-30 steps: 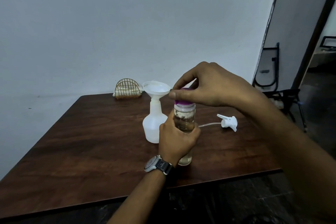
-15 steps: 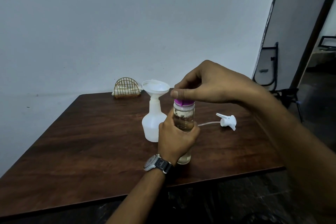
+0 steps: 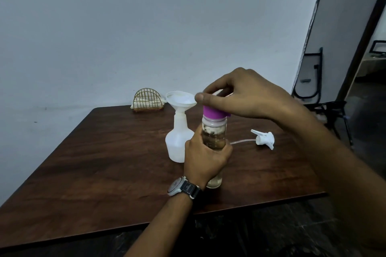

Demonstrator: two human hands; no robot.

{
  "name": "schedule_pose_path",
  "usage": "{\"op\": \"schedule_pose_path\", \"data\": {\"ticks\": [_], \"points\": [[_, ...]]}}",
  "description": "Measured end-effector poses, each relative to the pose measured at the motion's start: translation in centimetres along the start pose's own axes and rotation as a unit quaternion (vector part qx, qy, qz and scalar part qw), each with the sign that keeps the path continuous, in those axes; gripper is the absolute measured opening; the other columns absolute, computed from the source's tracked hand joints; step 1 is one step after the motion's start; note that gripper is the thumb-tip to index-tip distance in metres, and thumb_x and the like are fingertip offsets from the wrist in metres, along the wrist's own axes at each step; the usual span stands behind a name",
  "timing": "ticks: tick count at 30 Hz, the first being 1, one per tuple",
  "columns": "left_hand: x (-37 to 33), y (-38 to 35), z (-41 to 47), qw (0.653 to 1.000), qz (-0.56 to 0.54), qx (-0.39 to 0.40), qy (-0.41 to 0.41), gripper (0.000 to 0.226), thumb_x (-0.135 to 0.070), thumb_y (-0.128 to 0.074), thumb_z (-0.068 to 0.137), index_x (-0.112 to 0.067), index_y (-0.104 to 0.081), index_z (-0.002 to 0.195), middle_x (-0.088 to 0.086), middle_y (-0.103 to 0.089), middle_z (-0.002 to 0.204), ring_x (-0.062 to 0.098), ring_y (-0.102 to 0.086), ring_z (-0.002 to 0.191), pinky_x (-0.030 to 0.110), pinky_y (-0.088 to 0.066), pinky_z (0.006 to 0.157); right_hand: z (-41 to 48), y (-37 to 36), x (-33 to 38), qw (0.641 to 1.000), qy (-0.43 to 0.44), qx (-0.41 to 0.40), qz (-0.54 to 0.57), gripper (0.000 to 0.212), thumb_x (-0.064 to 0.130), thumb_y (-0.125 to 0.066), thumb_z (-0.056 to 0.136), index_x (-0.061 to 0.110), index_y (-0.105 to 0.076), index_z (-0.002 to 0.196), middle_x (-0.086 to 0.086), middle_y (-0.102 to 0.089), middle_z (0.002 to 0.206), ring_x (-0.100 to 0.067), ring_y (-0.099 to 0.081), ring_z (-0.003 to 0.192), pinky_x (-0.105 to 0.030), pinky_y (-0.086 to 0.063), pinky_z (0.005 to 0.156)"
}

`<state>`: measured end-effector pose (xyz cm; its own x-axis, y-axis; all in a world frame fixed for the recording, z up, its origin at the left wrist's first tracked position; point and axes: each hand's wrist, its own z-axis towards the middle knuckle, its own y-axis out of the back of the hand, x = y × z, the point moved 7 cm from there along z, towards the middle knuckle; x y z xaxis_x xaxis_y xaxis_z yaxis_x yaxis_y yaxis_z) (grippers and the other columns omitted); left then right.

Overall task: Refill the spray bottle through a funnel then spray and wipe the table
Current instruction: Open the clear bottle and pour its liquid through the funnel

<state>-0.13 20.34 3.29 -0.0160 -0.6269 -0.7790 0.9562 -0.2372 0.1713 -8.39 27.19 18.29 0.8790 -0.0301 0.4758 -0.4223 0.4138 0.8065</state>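
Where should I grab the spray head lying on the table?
Pinch the spray head by its chunky white body, coming from above on the right: it lies on its side, and its thin tube trails left, likely too flimsy to hold.

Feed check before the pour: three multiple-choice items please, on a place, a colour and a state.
1. Where is the funnel?
A. In the neck of the white spray bottle
B. On its side
C. On the floor

2. The cap on the clear bottle in the left hand is:
A. Blue
B. Purple
C. White

3. The trigger head is:
A. Screwed on
B. In the wire holder
C. Loose on the table

1 A: its spout sits in the neck. 2 B: purple shows under the right hand. 3 C: it lies apart, tube attached.
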Motion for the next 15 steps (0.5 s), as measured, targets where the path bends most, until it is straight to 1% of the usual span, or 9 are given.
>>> {"op": "schedule_pose_path", "data": {"ticks": [2,4,5,8,10,11,13,14,15], "points": [[0.0,-0.1,0.0,1.0,0.0,0.006,0.001,0.029,-0.02,-0.081,0.072,-0.03,-0.058,0.088,-0.011,-0.069,0.069,0.006,-0.069,0.065,0.02,-0.054,0.064,-0.1,0.0,0.3,0.999,0.008,-0.007,-0.053,0.024,0.058,-0.074,0.089,0.038,-0.084,0.099,0.028,-0.069,0.073,0.009,-0.067,0.084,-0.021,-0.051,0.07],[-0.1,0.0,0.0,1.0,-0.002,0.006,0.001,0.027,-0.022,-0.081,0.073,-0.03,-0.059,0.088,-0.013,-0.069,0.072,0.007,-0.069,0.065,0.022,-0.055,0.065,0.0,0.0,0.4,0.998,0.011,0.021,-0.063,0.017,0.048,-0.077,0.091,0.039,-0.083,0.104,0.035,-0.067,0.071,0.01,-0.068,0.089,-0.024,-0.054,0.077],[-0.1,0.0,0.0,1.0,-0.001,0.006,0.0,0.027,-0.023,-0.08,0.073,-0.03,-0.059,0.088,-0.014,-0.069,0.073,0.007,-0.069,0.065,0.024,-0.056,0.065,0.1,0.0,0.4,0.997,0.01,0.047,-0.062,0.018,0.039,-0.078,0.093,0.039,-0.082,0.11,0.037,-0.068,0.075,0.01,-0.068,0.094,-0.023,-0.055,0.082],[-0.1,0.0,0.0,1.0,0.005,0.003,-0.001,0.026,-0.025,-0.08,0.073,-0.03,-0.059,0.088,-0.018,-0.069,0.077,0.006,-0.068,0.066,0.027,-0.057,0.068,0.1,-0.5,0.7,0.991,0.033,0.125,-0.036,0.041,0.004,-0.069,0.097,0.028,-0.075,0.129,0.026,-0.075,0.112,0.006,-0.068,0.112,-0.007,-0.05,0.094],[-0.2,0.1,0.0,1.0,0.009,-0.003,-0.006,0.027,-0.024,-0.08,0.073,-0.031,-0.059,0.088,-0.021,-0.069,0.078,0.005,-0.068,0.066,0.026,-0.056,0.068,-0.3,-1.0,0.8,0.986,0.04,0.159,0.015,0.05,-0.007,-0.064,0.096,0.021,-0.07,0.138,0.016,-0.073,0.129,0.007,-0.064,0.122,-0.003,-0.045,0.1],[-0.2,0.1,0.0,1.0,0.008,-0.002,-0.006,0.026,-0.024,-0.08,0.073,-0.03,-0.059,0.087,-0.021,-0.069,0.078,0.005,-0.068,0.067,0.026,-0.056,0.068,-0.4,-1.1,0.7,0.985,0.033,0.162,0.04,0.05,-0.001,-0.068,0.096,0.021,-0.067,0.141,0.015,-0.071,0.135,0.008,-0.062,0.125,-0.005,-0.045,0.103],[-0.2,0.0,0.0,1.0,0.004,0.005,-0.002,0.025,-0.025,-0.08,0.074,-0.027,-0.06,0.089,-0.017,-0.07,0.076,0.006,-0.069,0.067,0.027,-0.057,0.069,-0.3,-0.7,0.6,0.992,0.014,0.119,0.038,0.048,0.034,-0.078,0.093,0.031,-0.067,0.14,0.021,-0.069,0.133,0.006,-0.062,0.125,-0.015,-0.049,0.107],[-0.1,0.0,0.0,1.0,0.003,0.006,-0.003,0.025,-0.025,-0.08,0.074,-0.026,-0.06,0.089,-0.014,-0.069,0.073,0.006,-0.069,0.067,0.028,-0.057,0.069,-0.2,-0.3,0.5,0.997,0.003,0.081,-0.004,0.046,0.053,-0.076,0.089,0.036,-0.072,0.132,0.024,-0.072,0.122,0.005,-0.065,0.118,-0.02,-0.052,0.102],[-0.1,0.0,0.0,1.0,0.002,0.007,-0.005,0.025,-0.025,-0.079,0.073,-0.026,-0.061,0.09,-0.012,-0.069,0.07,0.007,-0.069,0.066,0.028,-0.058,0.068,-0.2,0.2,0.7,0.997,-0.001,0.046,-0.059,0.044,0.065,-0.072,0.086,0.039,-0.077,0.121,0.024,-0.074,0.11,0.004,-0.068,0.106,-0.022,-0.054,0.091]]}}
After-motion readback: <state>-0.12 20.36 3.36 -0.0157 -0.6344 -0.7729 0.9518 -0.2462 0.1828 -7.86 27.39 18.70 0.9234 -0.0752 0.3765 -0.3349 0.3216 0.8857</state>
